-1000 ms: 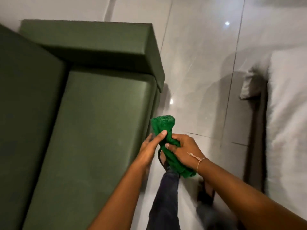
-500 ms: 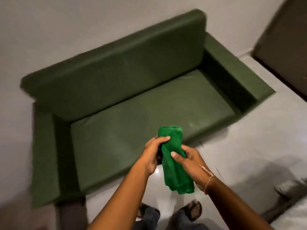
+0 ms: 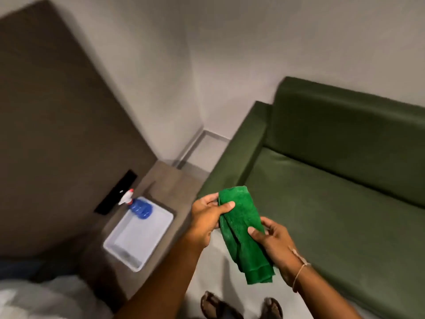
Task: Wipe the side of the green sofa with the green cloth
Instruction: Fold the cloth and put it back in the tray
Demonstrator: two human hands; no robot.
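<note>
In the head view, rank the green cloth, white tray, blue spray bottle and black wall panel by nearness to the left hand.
From the left hand:
1. Green cloth, in its grip.
2. White tray, left on the side table.
3. Blue spray bottle, at the tray's far end.
4. Black wall panel, behind it.

Both forearms are bare, with no sleeves in view. A thin cord bracelet (image 3: pixel 299 272) circles the right wrist. The feet wear what look like dark open sandals (image 3: pixel 217 306).

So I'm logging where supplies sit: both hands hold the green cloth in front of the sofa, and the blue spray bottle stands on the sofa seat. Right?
Not quite. The head view shows the blue spray bottle lying in the white tray on the side table; both hands do hold the green cloth.
</note>
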